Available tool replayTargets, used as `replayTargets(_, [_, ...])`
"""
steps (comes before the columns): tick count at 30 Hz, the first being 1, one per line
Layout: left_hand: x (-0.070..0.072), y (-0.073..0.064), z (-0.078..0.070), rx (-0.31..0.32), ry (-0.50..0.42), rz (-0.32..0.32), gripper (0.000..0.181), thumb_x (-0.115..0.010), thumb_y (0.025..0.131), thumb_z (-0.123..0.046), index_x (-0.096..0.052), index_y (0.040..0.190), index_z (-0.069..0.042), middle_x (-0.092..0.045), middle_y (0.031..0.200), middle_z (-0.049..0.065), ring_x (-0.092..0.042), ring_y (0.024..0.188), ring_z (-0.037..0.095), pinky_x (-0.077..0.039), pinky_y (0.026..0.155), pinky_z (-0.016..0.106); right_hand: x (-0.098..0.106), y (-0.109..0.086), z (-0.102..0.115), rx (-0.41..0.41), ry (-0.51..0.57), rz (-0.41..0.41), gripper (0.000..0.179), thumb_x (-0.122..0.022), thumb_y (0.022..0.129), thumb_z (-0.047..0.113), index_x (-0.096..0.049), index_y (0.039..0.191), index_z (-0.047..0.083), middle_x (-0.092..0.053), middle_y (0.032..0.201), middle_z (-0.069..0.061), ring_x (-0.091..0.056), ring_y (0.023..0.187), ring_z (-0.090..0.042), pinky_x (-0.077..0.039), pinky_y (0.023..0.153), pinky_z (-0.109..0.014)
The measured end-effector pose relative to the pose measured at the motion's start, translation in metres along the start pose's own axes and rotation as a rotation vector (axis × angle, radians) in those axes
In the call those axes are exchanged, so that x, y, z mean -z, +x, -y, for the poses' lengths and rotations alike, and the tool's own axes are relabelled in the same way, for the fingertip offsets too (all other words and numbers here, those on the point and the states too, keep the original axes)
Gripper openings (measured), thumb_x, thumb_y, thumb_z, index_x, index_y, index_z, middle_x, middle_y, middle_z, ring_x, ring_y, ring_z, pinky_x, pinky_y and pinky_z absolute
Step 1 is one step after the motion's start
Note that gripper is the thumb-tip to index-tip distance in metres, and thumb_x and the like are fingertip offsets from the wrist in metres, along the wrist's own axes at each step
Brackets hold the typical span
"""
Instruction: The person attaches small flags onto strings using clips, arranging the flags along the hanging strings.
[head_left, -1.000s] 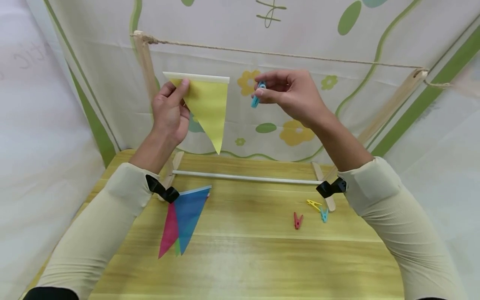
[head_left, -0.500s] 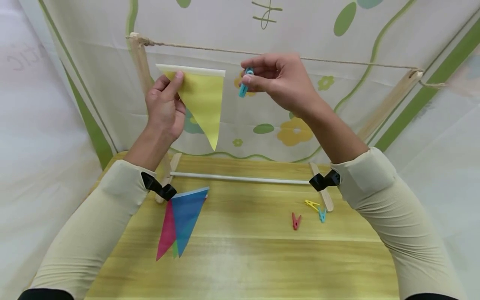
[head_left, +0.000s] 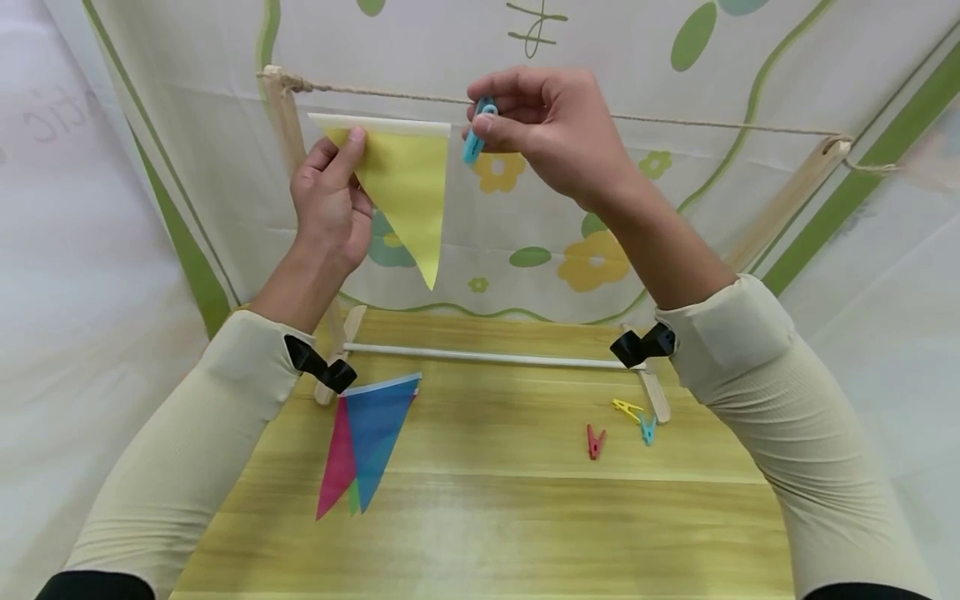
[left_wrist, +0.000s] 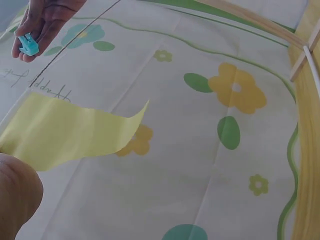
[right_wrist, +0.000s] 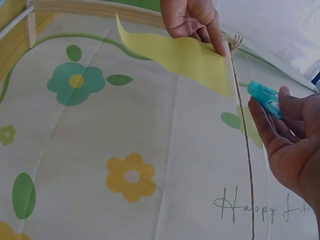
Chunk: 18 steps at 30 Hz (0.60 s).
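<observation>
My left hand (head_left: pixel 330 200) pinches a yellow triangular pennant (head_left: pixel 408 179) near the left end of its white top edge, thumb in front. The pennant hangs point down, its top edge just below the twine (head_left: pixel 390 94) in the head view. To its right, my right hand (head_left: pixel 555 133) holds a light blue clothespin (head_left: pixel 477 133) between thumb and fingers, overlapping the twine in that view. The right wrist view shows the clothespin (right_wrist: pixel 265 97) beside the twine (right_wrist: pixel 245 130), apart from the pennant (right_wrist: pixel 190 67). In the left wrist view the pennant's (left_wrist: pixel 75 127) tip curls up.
Wooden posts (head_left: pixel 283 117) hold the twine at both ends, and a white rod (head_left: pixel 480 357) joins their feet. Blue (head_left: pixel 382 433) and pink (head_left: pixel 337 467) pennants lie stacked at left over a green one. Red (head_left: pixel 595 442), yellow (head_left: pixel 627 409) and blue (head_left: pixel 647 429) clothespins lie at right.
My right hand has moved up and left with the clothespin, to the height of the twine. The left hand has raised the yellow pennant slightly towards the twine.
</observation>
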<state>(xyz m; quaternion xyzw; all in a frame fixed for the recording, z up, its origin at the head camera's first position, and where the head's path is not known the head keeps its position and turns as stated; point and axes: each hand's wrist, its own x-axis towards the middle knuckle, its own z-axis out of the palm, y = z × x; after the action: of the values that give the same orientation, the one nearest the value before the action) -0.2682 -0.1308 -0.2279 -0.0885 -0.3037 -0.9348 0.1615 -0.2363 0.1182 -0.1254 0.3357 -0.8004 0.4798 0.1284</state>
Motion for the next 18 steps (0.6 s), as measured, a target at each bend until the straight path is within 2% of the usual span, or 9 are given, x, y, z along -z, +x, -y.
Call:
replayTargets(11, [-0.006, 0.004, -0.001, -0.003, 0.006, 0.011, 0.008, -0.074, 0.108, -0.001, -0.076, 0.101, 0.002, -0.077, 0.102, 0.01, -0.078, 0.094, 0.021, -0.068, 0.086, 0.026, -0.004, 0.017, 0.006, 0.034, -0.033, -0.054, 0.017, -0.08, 0.105, 0.007, -0.081, 0.121, 0.001, -0.081, 0.103, -0.003, -0.078, 0.092, -0.017, -0.064, 0.097, -0.023])
replayTargets(18, [-0.003, 0.007, -0.003, 0.006, -0.006, 0.0, 0.008, -0.077, 0.106, -0.003, -0.075, 0.108, 0.005, -0.077, 0.104, 0.01, -0.077, 0.097, 0.022, -0.068, 0.089, 0.028, -0.011, 0.033, 0.01, 0.068, -0.056, -0.077, 0.016, -0.08, 0.104, 0.004, -0.082, 0.119, 0.0, -0.081, 0.104, -0.005, -0.077, 0.091, -0.014, -0.064, 0.095, -0.022])
